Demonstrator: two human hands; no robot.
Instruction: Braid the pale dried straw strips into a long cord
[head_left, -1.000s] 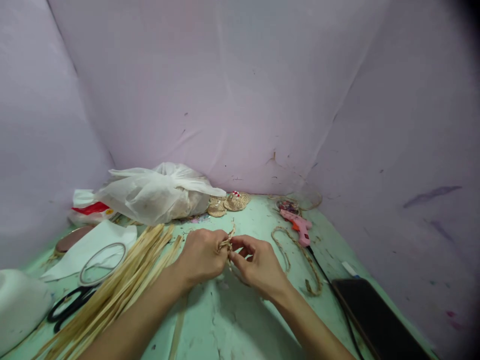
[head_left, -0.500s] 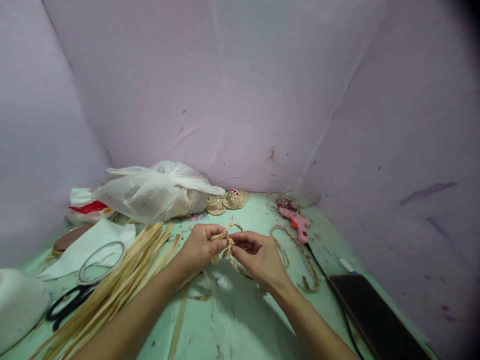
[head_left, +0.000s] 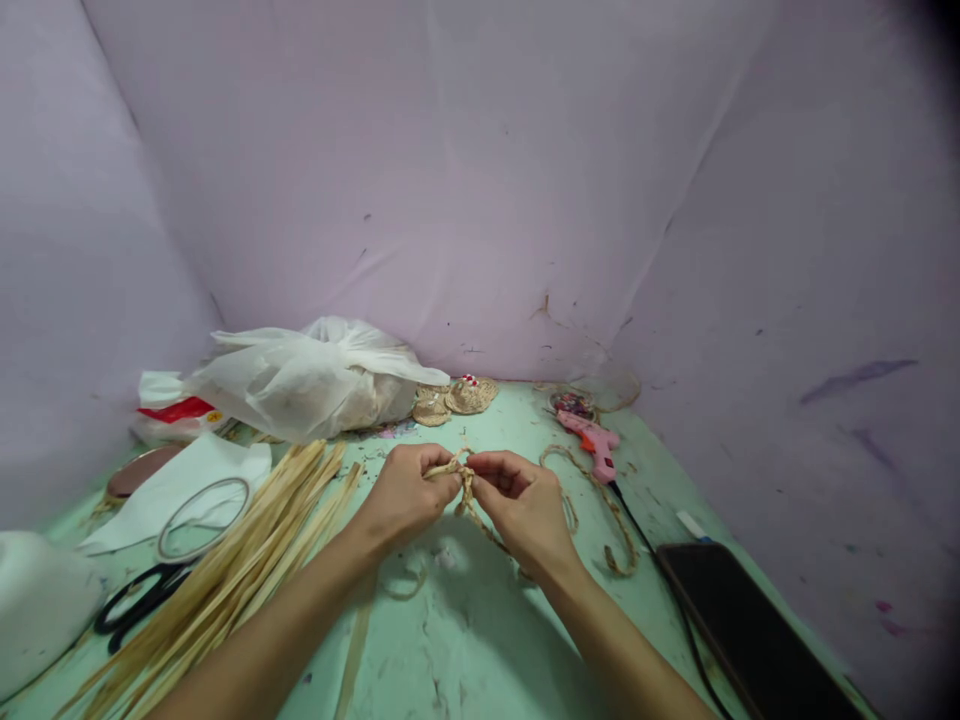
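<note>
My left hand point(head_left: 405, 495) and my right hand point(head_left: 525, 505) meet above the green table point(head_left: 465, 640), both pinched on a braided straw cord point(head_left: 466, 492). The fingertips of the two hands nearly touch at the braid's top end. The braid's tail hangs down and trails under my right hand toward the table. A bundle of loose straw strips point(head_left: 247, 560) lies just left of my left forearm.
Black scissors point(head_left: 135, 605), a metal ring point(head_left: 204, 505) on white paper and a white plastic bag point(head_left: 300, 380) sit at the left. Small woven straw hats point(head_left: 457, 398), a pink glue gun point(head_left: 592, 440), a looped braid point(head_left: 607, 510) and a dark phone point(head_left: 742, 625) lie to the right.
Both hands have risen slightly and moved away from me with the braid. A loop of the braid showed above the fingers half a second ago and is now drawn in tight.
</note>
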